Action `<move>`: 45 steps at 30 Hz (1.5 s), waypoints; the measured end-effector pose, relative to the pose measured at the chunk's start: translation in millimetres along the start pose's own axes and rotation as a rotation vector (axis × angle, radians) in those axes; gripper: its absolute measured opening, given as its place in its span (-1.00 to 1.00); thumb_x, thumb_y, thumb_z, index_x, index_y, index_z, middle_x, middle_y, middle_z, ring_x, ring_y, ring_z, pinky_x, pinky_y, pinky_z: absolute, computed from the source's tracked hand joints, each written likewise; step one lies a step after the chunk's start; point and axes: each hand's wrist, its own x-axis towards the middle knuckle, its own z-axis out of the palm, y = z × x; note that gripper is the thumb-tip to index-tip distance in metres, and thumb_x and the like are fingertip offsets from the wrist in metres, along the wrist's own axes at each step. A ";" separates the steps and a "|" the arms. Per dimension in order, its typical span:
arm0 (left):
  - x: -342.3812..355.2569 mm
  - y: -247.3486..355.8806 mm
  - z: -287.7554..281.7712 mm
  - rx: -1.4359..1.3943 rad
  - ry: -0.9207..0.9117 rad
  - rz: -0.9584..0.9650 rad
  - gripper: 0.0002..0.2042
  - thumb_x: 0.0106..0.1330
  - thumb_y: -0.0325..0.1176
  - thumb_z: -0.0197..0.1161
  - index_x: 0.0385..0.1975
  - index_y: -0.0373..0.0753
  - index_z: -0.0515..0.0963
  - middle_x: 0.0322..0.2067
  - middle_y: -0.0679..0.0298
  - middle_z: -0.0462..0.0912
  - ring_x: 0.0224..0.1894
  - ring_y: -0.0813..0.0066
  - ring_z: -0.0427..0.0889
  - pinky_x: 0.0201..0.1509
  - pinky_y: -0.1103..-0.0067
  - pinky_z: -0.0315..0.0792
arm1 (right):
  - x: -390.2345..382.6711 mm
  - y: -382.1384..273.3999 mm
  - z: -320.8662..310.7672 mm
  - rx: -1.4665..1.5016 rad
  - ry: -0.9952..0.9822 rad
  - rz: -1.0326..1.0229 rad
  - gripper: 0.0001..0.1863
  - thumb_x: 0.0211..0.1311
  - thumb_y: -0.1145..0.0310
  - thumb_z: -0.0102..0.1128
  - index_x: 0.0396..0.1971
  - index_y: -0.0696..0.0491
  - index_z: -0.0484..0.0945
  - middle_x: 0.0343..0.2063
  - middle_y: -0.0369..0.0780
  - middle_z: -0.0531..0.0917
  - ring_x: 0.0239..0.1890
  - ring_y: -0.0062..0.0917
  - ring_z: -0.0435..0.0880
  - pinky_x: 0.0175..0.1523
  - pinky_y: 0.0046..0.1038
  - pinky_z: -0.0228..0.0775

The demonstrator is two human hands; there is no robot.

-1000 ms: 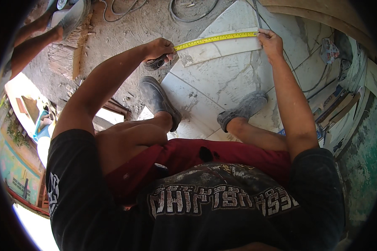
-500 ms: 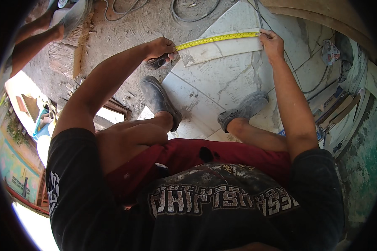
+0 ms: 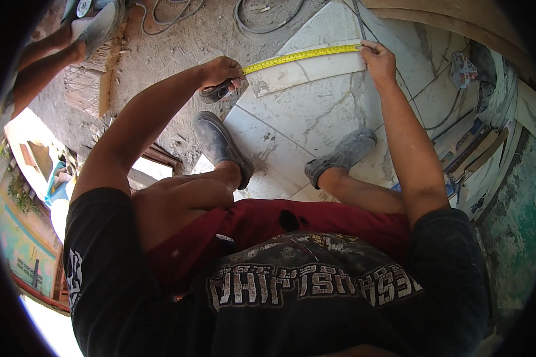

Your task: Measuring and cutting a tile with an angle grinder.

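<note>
Although shifted slightly leftward with the whole view, note the yellow tape measure (image 3: 301,56) still stretched along the far edge of the white tile strip (image 3: 336,64) on the tiled floor (image 3: 304,113), gripped by a closed left hand (image 3: 223,72) near that floor's left edge and pinched by the right hand (image 3: 378,62) at the strip's far-right corner, suggesting an undisturbed measurement.

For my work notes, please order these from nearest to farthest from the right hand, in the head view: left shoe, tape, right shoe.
1. Tape: its end is in the right hand.
2. Right shoe: lower, slightly left.
3. Left shoe: lower, far left.
</note>
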 end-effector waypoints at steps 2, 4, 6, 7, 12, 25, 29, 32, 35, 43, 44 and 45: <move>0.6 -6.1 -2.6 -0.025 -0.007 0.009 -0.81 0.37 -0.36 0.06 -0.32 -0.35 0.54 -0.51 0.28 0.59 -0.49 0.58 0.53 -0.40 0.63 0.43 | 0.3 -3.1 3.1 -0.018 0.000 -0.029 -0.72 0.16 0.46 0.27 -0.11 0.18 0.64 -0.42 -0.34 0.62 -0.45 -0.75 0.47 -0.33 -0.70 0.35; 0.2 -10.0 -4.1 -0.036 -0.006 0.019 -0.81 0.37 -0.37 0.06 -0.33 -0.35 0.54 -0.51 0.27 0.59 -0.49 0.57 0.53 -0.40 0.63 0.43 | 2.6 1.0 5.1 -0.021 0.014 -0.038 -0.72 0.12 0.40 0.29 -0.15 0.16 0.66 -0.39 -0.28 0.67 -0.39 -0.67 0.55 -0.24 -0.64 0.40; 1.3 -10.7 -3.8 -0.042 0.008 0.017 -0.81 0.37 -0.37 0.06 -0.34 -0.36 0.54 -0.52 0.27 0.58 -0.50 0.57 0.53 -0.40 0.63 0.43 | 5.3 6.2 6.2 -0.024 0.024 -0.059 -0.73 0.09 0.36 0.31 -0.20 0.13 0.69 -0.37 -0.21 0.71 -0.33 -0.59 0.64 -0.16 -0.57 0.47; 2.9 -9.8 -3.3 -0.042 0.005 0.021 -0.81 0.37 -0.37 0.06 -0.34 -0.36 0.54 -0.52 0.27 0.58 -0.50 0.57 0.53 -0.40 0.63 0.43 | 5.5 7.8 5.3 -0.028 0.028 -0.059 -0.73 0.09 0.36 0.31 -0.20 0.13 0.69 -0.37 -0.21 0.71 -0.33 -0.59 0.64 -0.16 -0.57 0.47; 1.2 -6.4 -1.3 -0.059 0.000 -0.002 -0.82 0.37 -0.35 0.07 -0.33 -0.32 0.54 -0.51 0.30 0.59 -0.50 0.60 0.54 -0.40 0.64 0.45 | 2.5 2.5 7.1 -0.049 0.100 -0.089 -0.75 0.10 0.37 0.32 -0.21 0.13 0.69 -0.38 -0.22 0.72 -0.34 -0.58 0.65 -0.16 -0.55 0.48; -0.1 -5.9 0.3 -0.101 -0.016 0.002 -0.82 0.38 -0.34 0.05 -0.30 -0.32 0.52 -0.50 0.30 0.56 -0.50 0.58 0.51 -0.49 0.55 0.51 | 3.0 -9.8 9.3 -0.076 0.124 -0.118 -0.77 0.11 0.38 0.32 -0.23 0.12 0.70 -0.39 -0.21 0.72 -0.35 -0.57 0.65 -0.14 -0.55 0.48; 1.0 -6.5 0.6 -0.090 -0.002 -0.012 -0.82 0.36 -0.35 0.08 -0.31 -0.33 0.55 -0.51 0.30 0.58 -0.52 0.57 0.54 -0.41 0.60 0.45 | 2.7 -13.9 7.8 -0.128 0.119 -0.093 -0.77 0.10 0.37 0.32 -0.23 0.11 0.70 -0.37 -0.19 0.73 -0.34 -0.55 0.68 -0.14 -0.54 0.49; -0.3 -5.4 1.2 -0.086 0.009 -0.015 -0.82 0.36 -0.36 0.08 -0.33 -0.33 0.55 -0.52 0.31 0.58 -0.53 0.57 0.54 -0.42 0.60 0.45 | 1.8 -17.7 6.4 -0.172 0.109 -0.090 -0.76 0.10 0.35 0.32 -0.24 0.10 0.70 -0.37 -0.18 0.74 -0.33 -0.53 0.69 -0.14 -0.53 0.49; 3.1 -11.6 -0.9 -0.104 0.001 -0.001 -0.82 0.35 -0.36 0.08 -0.33 -0.33 0.56 -0.53 0.31 0.58 -0.54 0.57 0.54 -0.42 0.60 0.45 | 4.0 -15.5 6.1 -0.185 0.101 -0.090 -0.76 0.09 0.33 0.32 -0.24 0.10 0.71 -0.38 -0.17 0.74 -0.33 -0.52 0.70 -0.14 -0.53 0.49; 1.5 -8.5 2.0 -0.101 0.014 0.005 -0.85 0.35 -0.38 0.07 -0.32 -0.34 0.50 -0.52 0.29 0.53 -0.54 0.59 0.49 -0.56 0.54 0.49 | 8.7 -5.3 7.7 -0.160 0.111 -0.092 -0.76 0.08 0.31 0.32 -0.25 0.07 0.72 -0.40 -0.18 0.74 -0.35 -0.52 0.70 -0.15 -0.53 0.49; 2.3 -8.8 2.3 -0.100 0.005 0.017 -0.85 0.35 -0.38 0.07 -0.32 -0.34 0.49 -0.52 0.29 0.53 -0.54 0.58 0.49 -0.56 0.54 0.49 | 8.9 -3.7 6.3 -0.158 0.111 -0.086 -0.75 0.08 0.30 0.32 -0.25 0.07 0.72 -0.40 -0.18 0.74 -0.35 -0.52 0.69 -0.15 -0.52 0.49; 2.9 -7.7 3.3 -0.101 -0.004 0.032 -0.85 0.35 -0.37 0.08 -0.31 -0.34 0.49 -0.52 0.28 0.53 -0.54 0.58 0.49 -0.56 0.53 0.49 | 9.3 -5.7 5.7 -0.158 0.112 -0.082 -0.75 0.08 0.30 0.33 -0.24 0.07 0.72 -0.40 -0.18 0.74 -0.34 -0.52 0.69 -0.15 -0.52 0.49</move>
